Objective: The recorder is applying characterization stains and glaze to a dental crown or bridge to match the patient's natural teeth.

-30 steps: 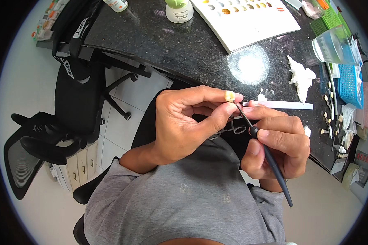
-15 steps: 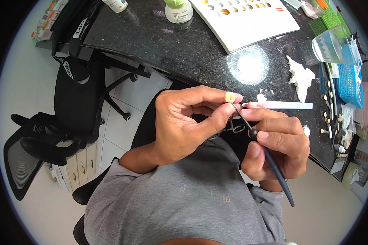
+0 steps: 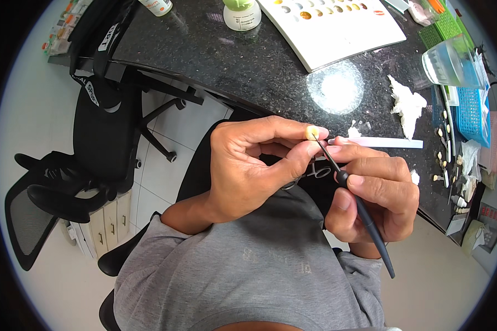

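Note:
Between thumb and forefinger, my left hand (image 3: 254,165) pinches a small yellowish-white dental crown (image 3: 312,133). Metal finger rings of a scissor-like clamp (image 3: 319,170) show below that thumb; the rest of it is hidden behind the hand. My right hand (image 3: 378,193) grips a slim black-handled brush (image 3: 364,212) like a pen, its handle slanting down to the right. The thin dark tip meets the crown's upper face, though its bristles are too small to make out. My right fingertips lie close beside my left ones.
A white palette (image 3: 342,41) with coloured wells lies on the dark speckled counter (image 3: 204,52). Crumpled tissue (image 3: 407,107), a pale strip (image 3: 389,143), a glass of water (image 3: 444,62), a blue basket (image 3: 472,116) and several loose teeth are at right. A bottle (image 3: 242,15) stands behind.
The brush tip has moved up slightly, from the crown's lower edge onto its upper face. The crown has tilted a little; my left hand has barely moved.

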### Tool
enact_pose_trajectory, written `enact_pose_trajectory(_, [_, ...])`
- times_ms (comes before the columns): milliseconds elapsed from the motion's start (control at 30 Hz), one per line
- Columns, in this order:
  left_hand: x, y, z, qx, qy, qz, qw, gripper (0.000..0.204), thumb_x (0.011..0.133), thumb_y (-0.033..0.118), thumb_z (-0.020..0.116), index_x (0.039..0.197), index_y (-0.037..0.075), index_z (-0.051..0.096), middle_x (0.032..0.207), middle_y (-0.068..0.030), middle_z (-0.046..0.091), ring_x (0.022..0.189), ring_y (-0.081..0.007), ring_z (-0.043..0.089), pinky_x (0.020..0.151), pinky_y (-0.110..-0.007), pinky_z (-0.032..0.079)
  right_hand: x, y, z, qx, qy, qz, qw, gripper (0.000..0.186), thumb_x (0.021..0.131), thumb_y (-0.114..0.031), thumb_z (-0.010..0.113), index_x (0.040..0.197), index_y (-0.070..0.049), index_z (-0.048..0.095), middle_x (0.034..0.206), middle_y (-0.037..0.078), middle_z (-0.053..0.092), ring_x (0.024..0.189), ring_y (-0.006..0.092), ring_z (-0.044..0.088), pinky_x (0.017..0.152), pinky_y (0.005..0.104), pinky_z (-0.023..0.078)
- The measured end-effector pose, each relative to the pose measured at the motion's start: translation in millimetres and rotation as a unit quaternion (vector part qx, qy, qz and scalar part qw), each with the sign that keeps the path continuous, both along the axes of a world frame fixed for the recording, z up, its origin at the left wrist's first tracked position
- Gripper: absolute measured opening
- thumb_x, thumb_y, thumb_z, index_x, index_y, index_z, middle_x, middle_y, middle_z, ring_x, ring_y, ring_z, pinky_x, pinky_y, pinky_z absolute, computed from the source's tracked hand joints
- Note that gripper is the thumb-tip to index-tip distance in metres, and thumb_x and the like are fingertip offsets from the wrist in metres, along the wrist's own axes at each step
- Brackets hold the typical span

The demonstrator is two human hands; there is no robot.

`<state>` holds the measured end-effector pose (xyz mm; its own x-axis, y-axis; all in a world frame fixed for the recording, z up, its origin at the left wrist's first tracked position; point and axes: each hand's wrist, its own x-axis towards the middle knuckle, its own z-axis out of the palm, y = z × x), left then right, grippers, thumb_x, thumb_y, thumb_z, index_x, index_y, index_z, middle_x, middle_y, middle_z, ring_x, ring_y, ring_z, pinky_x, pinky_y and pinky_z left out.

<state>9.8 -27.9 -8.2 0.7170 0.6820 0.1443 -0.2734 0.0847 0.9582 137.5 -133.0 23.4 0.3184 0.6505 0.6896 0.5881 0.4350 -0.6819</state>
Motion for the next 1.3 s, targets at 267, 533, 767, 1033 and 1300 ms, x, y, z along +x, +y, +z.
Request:
enact_pose_trajectory(267, [-0.9, 0.7, 0.4, 0.0, -0.002, -0.007, 1.0, 0.016, 0.085, -0.003, 0.068, 0.102, -0.006, 0.069, 0.095, -0.0149, 0.072, 0.082, -0.016, 0.071, 0.073, -0.025, 0.06, -0.8, 2.8, 0.3, 0.001, -0.011, -0.007, 1.0, 0.026, 0.065, 0.009, 0.074, 0.086, 0.003, 0.06, 0.075, 0.017, 0.066, 0.078, 0.0301, 0.072, 0.072, 0.0407, 0.062])
enact_pose_trajectory(533, [-0.7, 0.8, 1.3, 0.003, -0.001, -0.006, 1.0, 0.016, 0.086, -0.003, 0.067, 0.101, -0.006, 0.069, 0.095, -0.0148, 0.072, 0.082, -0.0159, 0.071, 0.073, -0.025, 0.06, -0.7, 3.2, -0.1, 0.004, -0.012, -0.007, 1.0, 0.025, 0.065, 0.009, 0.073, 0.086, 0.004, 0.059, 0.074, 0.018, 0.066, 0.078, 0.0305, 0.072, 0.072, 0.0414, 0.062])
enact_pose_trajectory(767, [-0.1, 1.3, 0.9, 0.005, -0.003, -0.005, 1.0, 0.015, 0.086, -0.003, 0.068, 0.101, -0.005, 0.07, 0.095, -0.0141, 0.072, 0.082, -0.0157, 0.071, 0.072, -0.025, 0.059, -0.4, 2.0, -0.4, 0.007, -0.008, -0.002, 1.0, 0.023, 0.067, 0.007, 0.073, 0.084, 0.003, 0.059, 0.073, 0.017, 0.065, 0.078, 0.0307, 0.072, 0.072, 0.0412, 0.062])
enact_pose_trajectory(1033, [-0.7, 0.7, 2.0, 0.003, 0.004, -0.007, 1.0, 0.014, 0.087, -0.005, 0.064, 0.1, -0.006, 0.069, 0.094, -0.0165, 0.071, 0.086, -0.0175, 0.07, 0.077, -0.028, 0.059, -0.8, 0.5, 0.0, -0.004, -0.019, -0.003, 1.0, 0.022, 0.066, 0.006, 0.072, 0.083, 0.002, 0.058, 0.073, 0.016, 0.065, 0.078, 0.0309, 0.072, 0.072, 0.0404, 0.062])
enact_pose_trajectory(1300, [-0.1, -2.1, 4.0, -0.039, 0.01, 0.002, 0.999, 0.014, 0.087, -0.006, 0.064, 0.1, -0.008, 0.069, 0.093, -0.0163, 0.072, 0.084, -0.0181, 0.071, 0.074, -0.025, 0.059, 12.0, -24.6, 25.8, -0.05, -0.045, 0.028, 0.997, 0.027, 0.083, -0.001, 0.069, 0.106, -0.002, 0.056, 0.086, 0.014, 0.055, 0.08, 0.0272, 0.068, 0.075, 0.0379, 0.06])
